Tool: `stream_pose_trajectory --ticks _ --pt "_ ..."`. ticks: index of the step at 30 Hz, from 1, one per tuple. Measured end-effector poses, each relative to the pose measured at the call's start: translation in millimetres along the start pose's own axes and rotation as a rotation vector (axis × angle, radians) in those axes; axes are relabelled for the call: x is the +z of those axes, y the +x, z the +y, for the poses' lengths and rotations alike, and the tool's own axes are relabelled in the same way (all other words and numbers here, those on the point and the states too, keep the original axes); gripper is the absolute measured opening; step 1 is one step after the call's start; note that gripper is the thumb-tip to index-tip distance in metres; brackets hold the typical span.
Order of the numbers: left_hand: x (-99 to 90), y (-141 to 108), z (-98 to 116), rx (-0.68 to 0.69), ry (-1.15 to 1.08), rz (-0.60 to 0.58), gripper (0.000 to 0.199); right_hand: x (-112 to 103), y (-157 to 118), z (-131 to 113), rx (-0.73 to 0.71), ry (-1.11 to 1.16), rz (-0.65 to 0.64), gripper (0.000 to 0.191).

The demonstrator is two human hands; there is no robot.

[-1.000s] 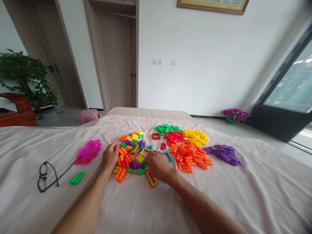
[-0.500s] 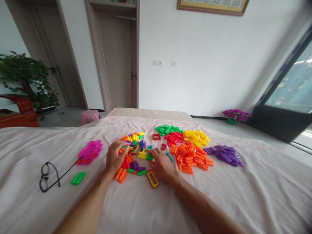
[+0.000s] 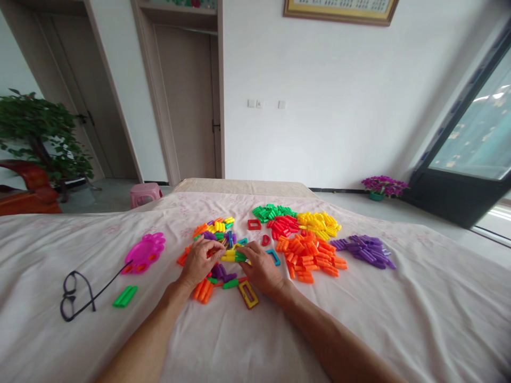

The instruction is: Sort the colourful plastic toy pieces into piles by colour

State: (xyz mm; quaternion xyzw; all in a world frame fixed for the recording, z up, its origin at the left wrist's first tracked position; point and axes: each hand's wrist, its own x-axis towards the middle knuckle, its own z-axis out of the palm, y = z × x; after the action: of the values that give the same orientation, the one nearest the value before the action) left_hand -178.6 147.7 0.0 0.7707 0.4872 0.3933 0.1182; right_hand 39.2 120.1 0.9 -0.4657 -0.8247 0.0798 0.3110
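My right hand pinches a joined yellow and green plastic building block by its green end. Close to the block's yellow end, my left hand has its thumb and fingers drawn together. Whatever sits between those left fingertips is too small and covered to name. Beneath and around both hands spreads a mixed pile of tube-shaped blocks in purple, orange and other colours. A yellow rectangular frame piece lies just below my right hand, and a blue one to its right.
Sorted heaps of green, red, yellow, orange and purple blocks lie to the right. On the left are a pink paw-shaped tray, eyeglasses and a green block pair. A cloth covers the surface.
My left hand has moved right from the mixed pile toward the yellow and green block, its fingers closing together. My right hand keeps its hold on the block. The view has shifted slightly.
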Motion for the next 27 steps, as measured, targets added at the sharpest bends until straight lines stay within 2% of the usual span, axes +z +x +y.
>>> stream_pose_trajectory --ticks 4,10,15,19,24,27 --pt "-1.7 0.2 -3.7 -0.043 -0.025 0.055 0.027 -4.1 1.7 4.3 0.028 0.002 0.025 0.036" --pt "5.1 0.3 3.6 0.086 0.068 -0.025 0.028 -6.6 0.3 -1.0 -0.006 0.040 0.038 0.036" --pt "8.6 1.4 -2.4 0.050 0.043 -0.037 0.025 -8.9 1.5 -2.7 -0.034 0.020 0.004 0.031" --pt "6.7 1.7 -7.2 -0.049 -0.015 0.023 0.029 -16.7 7.4 16.0 0.034 -0.010 0.068 0.030" --pt "5.8 0.5 -2.9 -0.015 -0.070 0.008 0.031 -34.0 17.3 51.4 0.195 0.032 0.195 0.031" --pt "1.1 -0.6 -12.8 -0.111 -0.167 0.149 0.040 -39.8 24.5 73.8 0.300 0.056 0.243 0.031"
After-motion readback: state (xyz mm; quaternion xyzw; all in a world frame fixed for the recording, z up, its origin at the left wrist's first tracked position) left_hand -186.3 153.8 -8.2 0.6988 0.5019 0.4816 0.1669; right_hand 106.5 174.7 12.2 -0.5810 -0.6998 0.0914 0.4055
